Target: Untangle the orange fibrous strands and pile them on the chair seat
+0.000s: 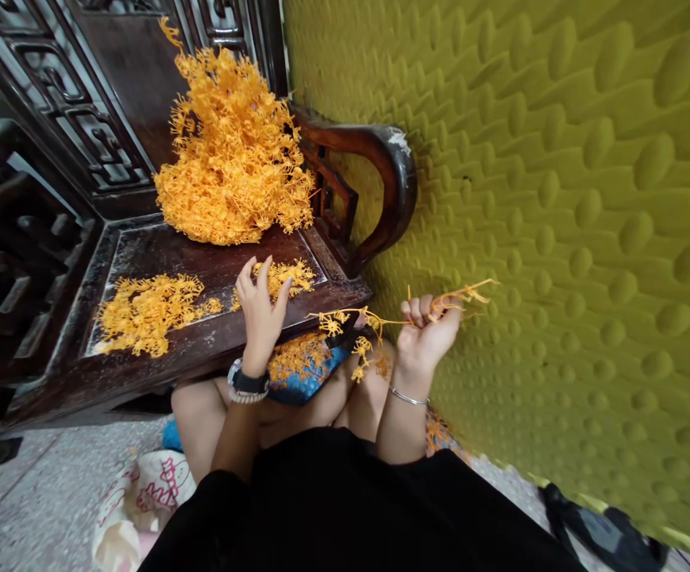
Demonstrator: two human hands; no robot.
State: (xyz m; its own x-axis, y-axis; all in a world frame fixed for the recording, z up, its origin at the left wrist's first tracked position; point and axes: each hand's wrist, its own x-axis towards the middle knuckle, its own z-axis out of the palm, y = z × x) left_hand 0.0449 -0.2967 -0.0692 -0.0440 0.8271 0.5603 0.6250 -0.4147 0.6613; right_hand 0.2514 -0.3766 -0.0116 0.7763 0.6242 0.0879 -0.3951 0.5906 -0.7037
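My left hand [263,306] is over the front of the dark wooden seat [142,246], fingers spread and curved above a small heap of orange plastic spider-like pieces [294,276]. Whether its fingertips touch them I cannot tell. My right hand [426,330] is raised near the wall, closed around a strand of orange plastic stems [392,321]. Several branched pieces dangle from the strand toward the left, and thin ends stick out past the fist on the right. More orange pieces [300,357] lie on a blue thing [302,387] at my lap.
A large mound of orange pieces [237,159] rises at the back of the seat, and a flatter heap [151,310] lies front left. The curved armrest [395,183] stands right, beside a yellow-green padded wall [559,238]. A white bag with red print [148,492] is on the floor.
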